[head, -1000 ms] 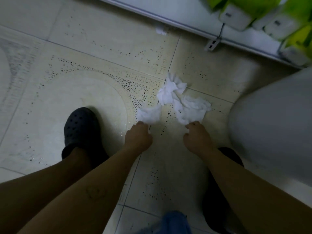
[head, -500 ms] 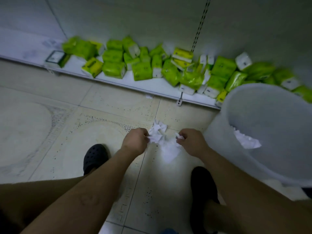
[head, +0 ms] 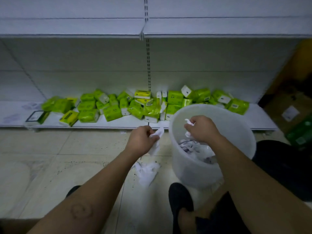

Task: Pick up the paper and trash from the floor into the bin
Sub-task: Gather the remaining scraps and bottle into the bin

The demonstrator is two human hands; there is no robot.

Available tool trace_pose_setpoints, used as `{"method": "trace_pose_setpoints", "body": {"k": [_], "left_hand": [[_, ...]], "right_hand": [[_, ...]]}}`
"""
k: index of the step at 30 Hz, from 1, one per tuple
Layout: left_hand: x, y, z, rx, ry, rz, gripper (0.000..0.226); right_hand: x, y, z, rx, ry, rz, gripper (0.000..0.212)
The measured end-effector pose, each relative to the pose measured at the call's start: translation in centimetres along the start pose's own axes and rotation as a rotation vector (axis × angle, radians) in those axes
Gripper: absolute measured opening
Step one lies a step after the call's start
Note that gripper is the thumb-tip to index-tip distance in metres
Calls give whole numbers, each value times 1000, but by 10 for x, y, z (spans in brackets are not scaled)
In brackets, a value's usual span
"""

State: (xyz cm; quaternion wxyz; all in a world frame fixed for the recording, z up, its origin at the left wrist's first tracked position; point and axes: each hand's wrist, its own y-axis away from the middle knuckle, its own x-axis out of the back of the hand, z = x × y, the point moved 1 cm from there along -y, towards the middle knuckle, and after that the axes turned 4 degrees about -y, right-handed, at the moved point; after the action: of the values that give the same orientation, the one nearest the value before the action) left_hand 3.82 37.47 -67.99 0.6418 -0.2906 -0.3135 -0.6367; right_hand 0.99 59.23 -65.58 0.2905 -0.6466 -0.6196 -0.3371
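Observation:
A translucent white bin [head: 194,169] stands on the tiled floor at my right, with crumpled paper inside. My right hand [head: 200,129] is over the bin's mouth, closed on a wad of white paper [head: 190,122]. My left hand [head: 141,141] is raised above the floor just left of the bin and grips another white paper piece [head: 156,141] that hangs down. A blurred piece of white paper [head: 146,173] shows below my left hand, near the floor beside the bin.
A low white shelf [head: 118,123] runs along the back, piled with green tissue packs [head: 118,107]. Cardboard boxes [head: 290,112] stand at the far right. My dark shoes [head: 180,198] are planted by the bin's base, with a dark object [head: 283,166] behind the bin.
Both hands lifted off the floor with paper. The right hand moved right, over the bin; the left rose beside it. The view tilted up to show the shelf.

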Motion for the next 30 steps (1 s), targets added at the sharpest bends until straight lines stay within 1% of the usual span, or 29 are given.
{"method": "trace_pose_setpoints", "body": {"k": [3, 7, 9, 10, 12, 13, 14, 15, 17, 20, 22, 26, 30], "left_hand": [[-23, -9, 33, -22, 22, -16, 10], [-58, -23, 63, -56, 8, -60, 16], [-75, -30, 73, -91, 0, -104, 19], [-82, -33, 75, -109, -1, -138, 27], [-94, -37, 75, -125, -22, -207, 49], [-98, -37, 71, -127, -49, -222, 56], [-100, -38, 66, -124, -81, -223, 59], [-100, -37, 59, -117, -109, -216, 60], [-97, -35, 43, -99, -143, -202, 58], [-84, -31, 17, -88, -174, -182, 55], [-72, -27, -3, -50, -198, -176, 54], [-49, -16, -45, 65, -224, -189, 53], [-35, -3, -87, 149, -209, -201, 51]], "right_hand": [[18, 1, 29, -112, -120, -66, 23], [32, -6, 60, -174, -178, -16, 24], [34, -9, 73, -235, -203, -18, 23], [34, -9, 78, -290, -233, -43, 31], [31, -8, 83, -381, -276, -128, 59], [28, -8, 85, -390, -259, -164, 71], [27, -8, 87, -374, -222, -182, 77], [26, -8, 87, -345, -182, -184, 78], [25, -9, 87, -301, -136, -184, 75], [18, -9, 81, -283, -156, -226, 70], [11, -9, 73, -253, -142, -256, 67], [-12, -7, 41, -147, -80, -276, 60], [-52, 1, -6, -25, -84, -258, 49]]}}
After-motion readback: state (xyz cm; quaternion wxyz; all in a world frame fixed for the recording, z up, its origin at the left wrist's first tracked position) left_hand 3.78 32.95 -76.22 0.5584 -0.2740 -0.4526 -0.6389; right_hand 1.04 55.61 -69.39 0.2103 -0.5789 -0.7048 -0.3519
